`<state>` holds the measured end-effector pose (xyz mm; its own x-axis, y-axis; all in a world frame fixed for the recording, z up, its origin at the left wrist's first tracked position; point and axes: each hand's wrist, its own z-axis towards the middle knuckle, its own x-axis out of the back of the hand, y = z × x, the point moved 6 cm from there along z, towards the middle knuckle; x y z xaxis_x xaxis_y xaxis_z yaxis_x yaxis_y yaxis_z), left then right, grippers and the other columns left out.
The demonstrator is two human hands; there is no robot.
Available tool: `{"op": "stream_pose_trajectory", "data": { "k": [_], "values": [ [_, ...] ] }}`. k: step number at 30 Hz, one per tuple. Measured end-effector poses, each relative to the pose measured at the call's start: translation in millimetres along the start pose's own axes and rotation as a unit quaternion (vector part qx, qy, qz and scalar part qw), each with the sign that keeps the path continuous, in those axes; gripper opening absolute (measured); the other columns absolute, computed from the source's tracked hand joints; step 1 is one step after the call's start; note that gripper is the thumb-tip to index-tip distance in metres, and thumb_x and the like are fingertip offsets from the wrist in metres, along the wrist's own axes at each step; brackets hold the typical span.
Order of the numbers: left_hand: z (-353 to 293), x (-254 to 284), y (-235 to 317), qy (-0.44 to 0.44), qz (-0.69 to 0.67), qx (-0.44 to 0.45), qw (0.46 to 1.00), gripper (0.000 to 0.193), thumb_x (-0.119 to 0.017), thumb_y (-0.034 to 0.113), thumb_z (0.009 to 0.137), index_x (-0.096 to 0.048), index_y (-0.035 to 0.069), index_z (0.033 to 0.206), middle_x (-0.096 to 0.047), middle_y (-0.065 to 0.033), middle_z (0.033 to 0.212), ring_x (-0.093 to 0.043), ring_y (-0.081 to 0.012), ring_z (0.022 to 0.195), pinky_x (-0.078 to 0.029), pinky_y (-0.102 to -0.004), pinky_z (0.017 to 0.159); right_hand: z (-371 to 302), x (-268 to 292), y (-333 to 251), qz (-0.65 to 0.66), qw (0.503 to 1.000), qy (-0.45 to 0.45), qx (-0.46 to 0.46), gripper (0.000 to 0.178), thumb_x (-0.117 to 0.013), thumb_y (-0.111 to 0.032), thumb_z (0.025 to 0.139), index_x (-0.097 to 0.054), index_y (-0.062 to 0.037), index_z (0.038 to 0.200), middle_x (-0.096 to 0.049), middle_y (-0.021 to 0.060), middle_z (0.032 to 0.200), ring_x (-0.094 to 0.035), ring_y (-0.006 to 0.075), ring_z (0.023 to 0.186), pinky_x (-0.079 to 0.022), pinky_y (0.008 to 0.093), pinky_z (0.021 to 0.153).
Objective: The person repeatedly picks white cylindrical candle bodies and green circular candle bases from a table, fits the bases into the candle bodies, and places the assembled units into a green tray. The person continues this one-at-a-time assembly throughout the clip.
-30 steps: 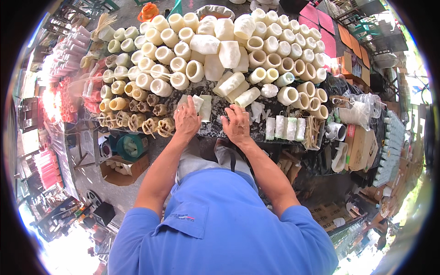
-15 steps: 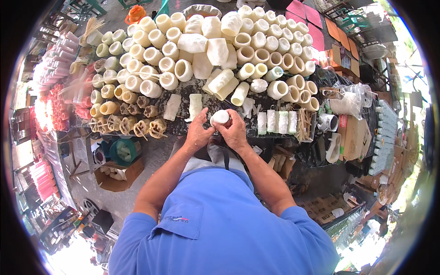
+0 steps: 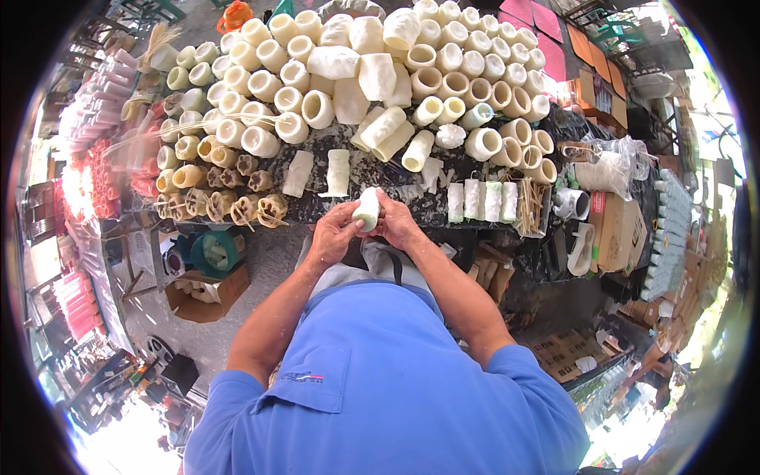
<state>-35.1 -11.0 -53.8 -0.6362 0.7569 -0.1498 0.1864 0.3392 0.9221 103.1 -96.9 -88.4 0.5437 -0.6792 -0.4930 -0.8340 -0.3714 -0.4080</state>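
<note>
A short white wax pillar candle [image 3: 366, 209] is held at the table's near edge, tilted so its side shows. My left hand [image 3: 334, 236] is closed on it from the left, with the thumb near its lower end. My right hand [image 3: 400, 225] grips it from the right, its fingers partly hidden behind it. Two knobbly white candles lie just beyond: one candle [image 3: 298, 174] slightly tilted, the other candle [image 3: 338, 172] with a ragged flared end. To the right, several slim white candles [image 3: 473, 200] stand in a row.
Many hollow cream wax cylinders [image 3: 317, 109] crowd the dark, wax-spattered table [image 3: 313, 207]. Brown fluted wax pieces [image 3: 270, 210] line its near left edge. A bundle of thin sticks [image 3: 530, 207] and cardboard boxes [image 3: 620, 237] are at the right. An open carton [image 3: 226, 297] sits below left.
Both hands have turned the candle from end-on to tilted, so its side now shows. They have shifted slightly left. The view has moved a little.
</note>
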Motion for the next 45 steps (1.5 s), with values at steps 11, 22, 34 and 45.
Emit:
{"op": "stream_pose_trajectory", "data": {
  "k": [11, 22, 34, 45],
  "values": [
    [19.5, -6.6, -11.3, 0.114, 0.068, 0.11, 0.985, 0.038, -0.072, 0.009, 0.098, -0.068, -0.003, 0.135, -0.065, -0.0072, 0.115, -0.068, -0.0129, 0.088, -0.06, -0.0268, 0.075, -26.2, 7.0, -31.1, -0.45, 0.86, 0.095, 0.22, 0.043, -0.074, -0.029, 0.099, -0.072, 0.0003, 0.13, -0.077, 0.0176, 0.105, -0.074, 0.0175, 0.09, -0.06, 0.0322, 0.077],
    [29.4, -12.4, -36.7, 0.057, -0.107, 0.012, 0.993, 0.037, -0.07, 0.001, 0.099, -0.067, -0.003, 0.135, -0.054, -0.0086, 0.129, -0.067, -0.0175, 0.106, -0.065, -0.0312, 0.088, -26.5, 24.0, -39.7, -0.458, 0.838, 0.084, 0.286, 0.03, -0.075, -0.016, 0.097, -0.075, -0.0001, 0.122, -0.08, 0.0082, 0.097, -0.069, 0.0087, 0.082, -0.056, 0.0279, 0.078],
    [35.2, -11.9, -0.5, 0.024, 0.088, -0.027, 0.995, 0.036, -0.062, -0.003, 0.098, -0.067, -0.006, 0.134, -0.063, -0.0123, 0.121, -0.073, -0.0178, 0.096, -0.063, -0.0276, 0.083, -27.2, 15.9, -50.3, -0.483, 0.832, 0.062, 0.265, 0.028, -0.065, -0.011, 0.099, -0.074, 0.0006, 0.124, -0.081, 0.0104, 0.094, -0.074, 0.0131, 0.081, -0.058, 0.0297, 0.079],
    [36.7, -14.5, -4.6, 0.062, 0.049, -0.036, 0.996, 0.035, -0.065, 0.003, 0.096, -0.071, -0.003, 0.13, -0.065, -0.0115, 0.119, -0.07, -0.015, 0.098, -0.063, -0.0273, 0.081, -19.3, 10.7, -48.7, -0.478, 0.826, 0.093, 0.284, 0.039, -0.076, -0.026, 0.098, -0.074, -0.0003, 0.127, -0.074, 0.0112, 0.102, -0.071, 0.0162, 0.088, -0.057, 0.0326, 0.077]
  ]
}}
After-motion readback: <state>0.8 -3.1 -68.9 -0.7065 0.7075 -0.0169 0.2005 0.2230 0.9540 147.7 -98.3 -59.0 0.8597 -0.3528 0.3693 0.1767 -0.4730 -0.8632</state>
